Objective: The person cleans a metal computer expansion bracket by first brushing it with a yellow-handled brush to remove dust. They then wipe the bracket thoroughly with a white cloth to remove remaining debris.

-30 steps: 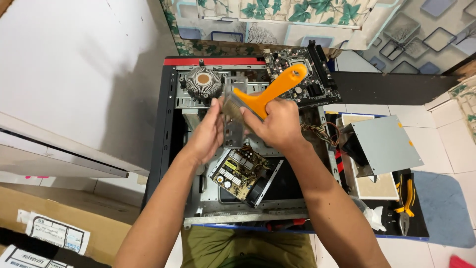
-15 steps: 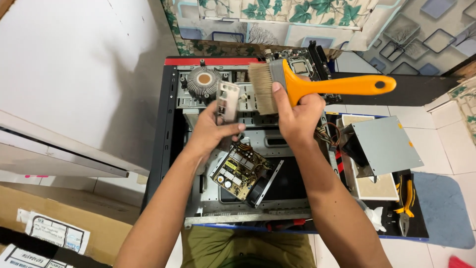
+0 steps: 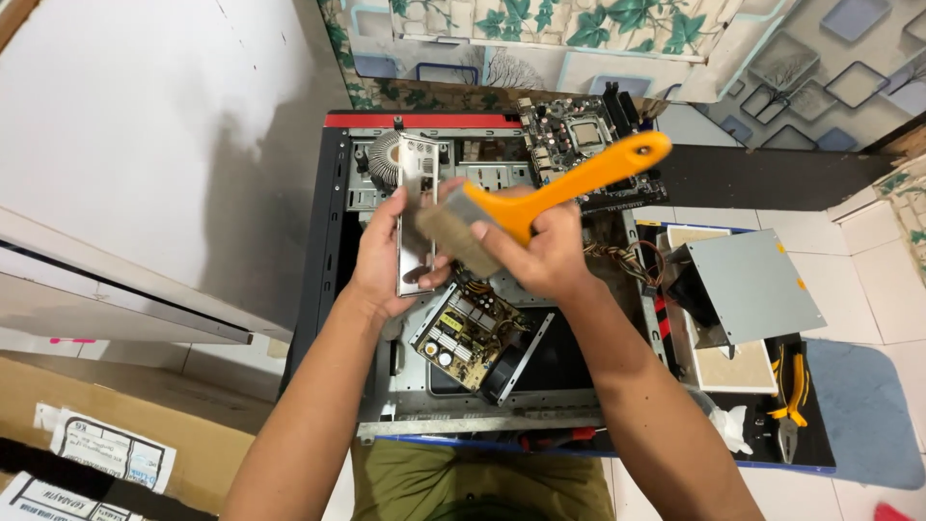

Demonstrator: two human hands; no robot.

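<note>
Left hand (image 3: 386,256) grips metal plate (image 3: 417,212) upright; right hand (image 3: 542,253) clasps orange brush (image 3: 540,198), bristles against plate.

In the case (image 3: 328,241) lies a circuit board (image 3: 470,335) at the centre, a fan (image 3: 383,159) at 11 o'clock, a motherboard (image 3: 579,145) at 1 o'clock. Pliers (image 3: 793,386) lie outside at 4 o'clock.

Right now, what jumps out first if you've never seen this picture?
The bright orange brush in the right hand stands out most, its bristles against a thin metal plate held upright by the left hand. Beneath both lies an open computer case full of parts, with a green circuit board near the middle.
</note>
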